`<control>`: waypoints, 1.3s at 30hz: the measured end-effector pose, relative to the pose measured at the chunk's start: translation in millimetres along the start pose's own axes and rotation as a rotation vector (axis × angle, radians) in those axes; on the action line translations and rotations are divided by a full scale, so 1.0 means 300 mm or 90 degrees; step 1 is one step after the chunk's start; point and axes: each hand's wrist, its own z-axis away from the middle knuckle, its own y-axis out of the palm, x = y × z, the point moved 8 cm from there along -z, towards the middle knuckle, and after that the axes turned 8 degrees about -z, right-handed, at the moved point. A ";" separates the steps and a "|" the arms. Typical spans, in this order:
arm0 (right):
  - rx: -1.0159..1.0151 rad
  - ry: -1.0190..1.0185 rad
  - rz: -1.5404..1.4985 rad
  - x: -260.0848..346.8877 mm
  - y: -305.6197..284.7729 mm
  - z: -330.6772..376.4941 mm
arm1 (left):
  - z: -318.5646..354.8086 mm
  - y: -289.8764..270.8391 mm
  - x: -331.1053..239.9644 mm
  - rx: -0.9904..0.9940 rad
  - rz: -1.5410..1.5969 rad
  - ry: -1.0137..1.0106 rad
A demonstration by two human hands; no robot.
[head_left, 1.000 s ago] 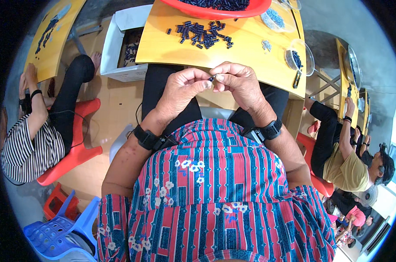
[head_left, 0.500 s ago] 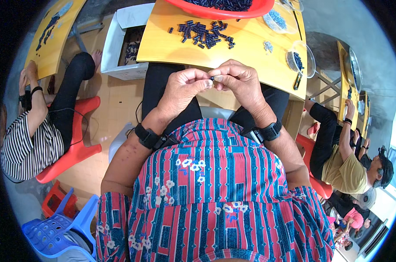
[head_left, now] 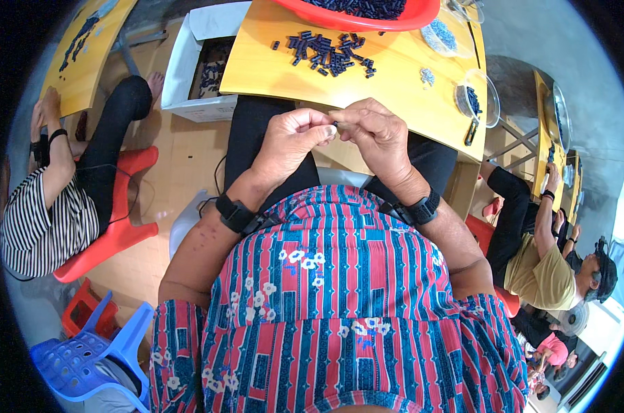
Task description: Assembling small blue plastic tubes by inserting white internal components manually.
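Observation:
My left hand [head_left: 290, 143] and my right hand [head_left: 381, 141] meet above my lap, in front of the table's near edge. Between the fingertips is a small dark plastic piece [head_left: 336, 124], mostly covered by thumbs and fingers. Both hands are closed in a pinch at it. Beyond them on the yellow table [head_left: 271, 76] lies a loose pile of dark blue-black plastic pieces [head_left: 329, 54]. A small heap of clear pieces [head_left: 427, 76] sits to the right of that pile.
A red basin [head_left: 367, 25] of dark pieces stands at the far edge. Tubs hold light blue bits [head_left: 443, 36] and dark pieces [head_left: 473, 102]; a dark slim tool [head_left: 471, 133] lies nearby. A white box [head_left: 200, 109] stands left. People sit at both sides; a blue chair [head_left: 71, 365] is lower left.
The view has shifted slightly, so the table and its contents appear a little to the right. My fingers stay pinched together, with the right fingers slightly altered around the small piece.

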 end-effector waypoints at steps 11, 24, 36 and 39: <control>-0.017 0.178 -0.142 -0.062 -0.001 -0.005 | -0.013 -0.020 -0.004 -0.021 -0.143 0.043; -0.031 0.178 -0.195 -0.059 0.010 0.011 | -0.016 -0.018 -0.011 -0.035 0.074 0.010; -0.026 0.135 -0.086 -0.069 -0.004 0.006 | -0.022 -0.022 0.038 -0.025 0.080 -0.046; -0.009 0.108 -0.099 -0.068 0.007 0.002 | -0.018 -0.028 0.051 -0.034 0.078 -0.053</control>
